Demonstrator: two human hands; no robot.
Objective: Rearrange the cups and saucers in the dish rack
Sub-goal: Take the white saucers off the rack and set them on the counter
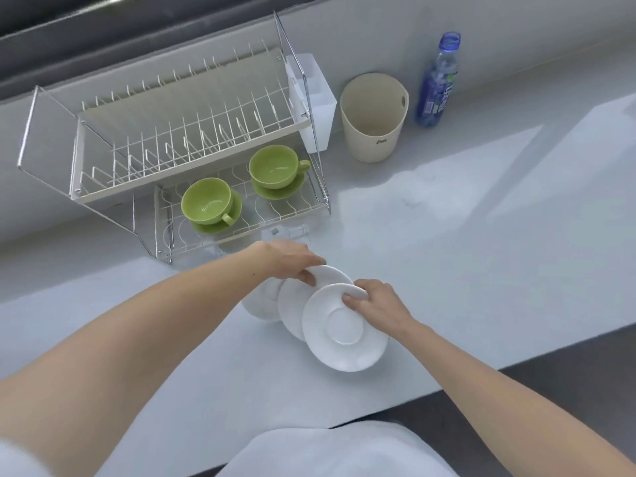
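Centrally, low in the frame, two bare hands are working over white saucers on a pale counter (481,235). The right hand (375,301) is pinching the top edge of the nearest white saucer (344,328), thumb on its face, and is tilting it up, probably to separate it from the others. The left hand (289,259) is gripping the rim of a second saucer (292,304) just behind, likely steadying it. A further white piece (261,301) is peeking out at the left; whether it is a saucer or a cup is unclear.

Upper left, a two-tier wire dish rack (172,132) is standing with its top tier bare. Its lower tier is holding two green cups (206,201) (275,170), each sitting on a green saucer. Right of it are a beige container (373,118) and a blue bottle (437,84). Something glassy below the rack is too faint to identify.
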